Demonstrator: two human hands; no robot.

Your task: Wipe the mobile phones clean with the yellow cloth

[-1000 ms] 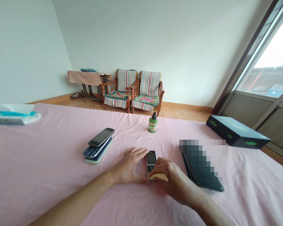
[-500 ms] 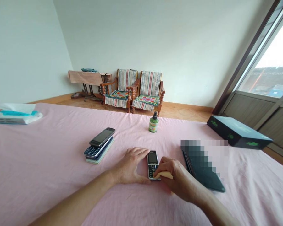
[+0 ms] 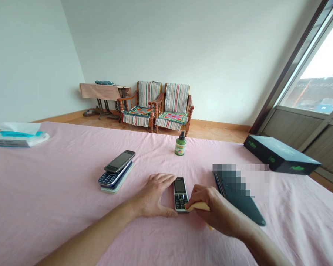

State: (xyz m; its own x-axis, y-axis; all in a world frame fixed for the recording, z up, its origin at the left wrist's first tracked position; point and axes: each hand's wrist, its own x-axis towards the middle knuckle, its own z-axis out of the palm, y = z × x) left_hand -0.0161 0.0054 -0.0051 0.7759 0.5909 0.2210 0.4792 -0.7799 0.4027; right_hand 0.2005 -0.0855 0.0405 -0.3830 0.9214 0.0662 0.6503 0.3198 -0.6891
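A small black keypad phone (image 3: 180, 193) lies face up on the pink cloth in front of me. My left hand (image 3: 152, 195) rests on the cloth against the phone's left side, thumb and fingers steadying it. My right hand (image 3: 211, 210) is closed on a small yellowish pad (image 3: 199, 206), whose edge touches the phone's lower right corner by the keypad.
A stack of phones (image 3: 116, 170) lies to the left. A green spray bottle (image 3: 180, 144) stands behind. Dark flat items (image 3: 238, 197) lie to the right, a black box (image 3: 280, 159) at the far right, a tissue pack (image 3: 16, 133) at the far left.
My right hand has slid the yellowish pad to the right, off the keypad, uncovering more of the phone. My left hand has stayed in place.
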